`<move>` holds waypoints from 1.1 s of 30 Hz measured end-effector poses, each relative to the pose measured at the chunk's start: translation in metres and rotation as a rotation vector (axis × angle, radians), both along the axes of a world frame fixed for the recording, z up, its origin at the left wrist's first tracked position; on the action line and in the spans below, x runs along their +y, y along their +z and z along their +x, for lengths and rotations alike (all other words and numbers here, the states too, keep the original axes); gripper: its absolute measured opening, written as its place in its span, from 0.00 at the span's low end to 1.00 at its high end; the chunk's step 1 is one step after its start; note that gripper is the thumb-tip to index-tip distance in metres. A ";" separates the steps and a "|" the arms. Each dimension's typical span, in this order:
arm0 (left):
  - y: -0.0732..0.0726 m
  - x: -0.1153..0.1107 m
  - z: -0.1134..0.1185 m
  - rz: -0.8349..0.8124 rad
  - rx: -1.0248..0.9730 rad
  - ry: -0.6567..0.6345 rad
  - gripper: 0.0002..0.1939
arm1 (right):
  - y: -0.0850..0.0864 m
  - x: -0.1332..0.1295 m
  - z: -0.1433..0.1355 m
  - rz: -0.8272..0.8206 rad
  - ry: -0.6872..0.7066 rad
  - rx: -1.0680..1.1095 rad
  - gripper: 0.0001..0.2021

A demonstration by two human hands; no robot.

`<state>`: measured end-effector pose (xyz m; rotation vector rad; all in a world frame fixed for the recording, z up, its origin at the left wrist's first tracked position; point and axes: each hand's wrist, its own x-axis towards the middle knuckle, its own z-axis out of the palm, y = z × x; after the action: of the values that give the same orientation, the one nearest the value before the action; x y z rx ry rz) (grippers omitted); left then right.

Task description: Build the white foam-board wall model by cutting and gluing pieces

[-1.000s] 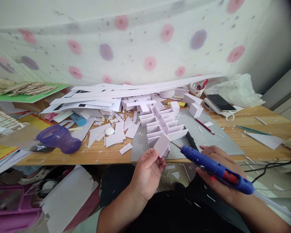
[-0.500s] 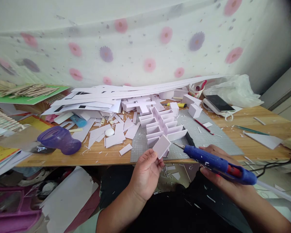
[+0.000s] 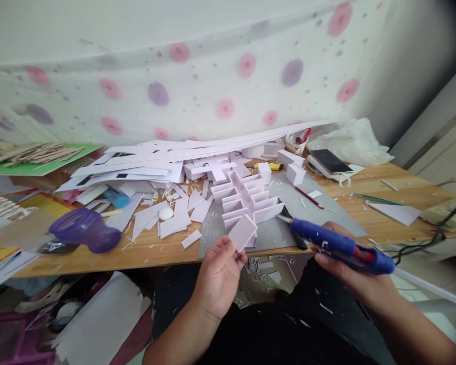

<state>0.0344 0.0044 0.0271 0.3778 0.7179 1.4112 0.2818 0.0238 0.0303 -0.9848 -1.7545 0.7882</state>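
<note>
Pinched between the thumb and fingers of my left hand [image 3: 219, 274] is a small white board piece [image 3: 242, 233], tilted at the near edge of the table. My right hand [image 3: 342, 263] is wrapped round a blue glue gun [image 3: 327, 241], a white glue stick in its rear. The metal nozzle points left, to the right of the board piece and apart from it. Just beyond the piece, a white board structure with many upright dividers [image 3: 247, 190] stands on a grey cutting mat [image 3: 319, 213].
White offcuts [image 3: 175, 220] and a purple container [image 3: 95, 230] lie to the left. Behind are long white sheets [image 3: 137, 157] and a yellow cutter [image 3: 273, 166]. A red pencil [image 3: 309, 197], a phone [image 3: 331, 161] and a plastic bag [image 3: 353, 139] are on the right.
The view has shifted, so the table items sit a little further left. The glue gun's nozzle is slightly further from the board piece. Both hands keep their hold.
</note>
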 end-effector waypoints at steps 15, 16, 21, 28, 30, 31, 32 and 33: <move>-0.005 0.006 -0.058 0.042 0.463 0.186 0.11 | -0.040 0.096 0.150 -0.054 -0.547 -0.741 0.20; -0.007 0.007 -0.060 0.056 0.489 0.189 0.11 | -0.041 0.101 0.153 -0.071 -0.532 -0.799 0.20; -0.013 0.009 -0.065 0.163 0.661 0.228 0.09 | -0.053 0.115 0.160 -0.095 -0.478 -1.054 0.19; 0.005 0.010 -0.066 0.483 1.226 0.288 0.04 | -0.048 0.105 0.165 0.223 -0.472 -0.982 0.17; 0.016 0.011 -0.063 0.577 1.394 0.278 0.04 | -0.026 0.092 0.138 0.354 -0.440 -0.814 0.14; 0.022 0.012 -0.061 0.623 1.452 0.264 0.04 | -0.012 0.084 0.119 0.377 -0.370 -0.694 0.13; 0.027 0.013 -0.059 0.662 1.500 0.231 0.04 | 0.002 0.075 0.096 0.384 -0.267 -0.583 0.10; 0.033 0.014 -0.056 0.694 1.539 0.198 0.04 | 0.017 0.066 0.071 0.386 -0.155 -0.492 0.09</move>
<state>-0.0219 0.0183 0.0598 2.1011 1.4546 1.3375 0.3527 0.0898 0.0470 -1.0869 -2.1094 0.0933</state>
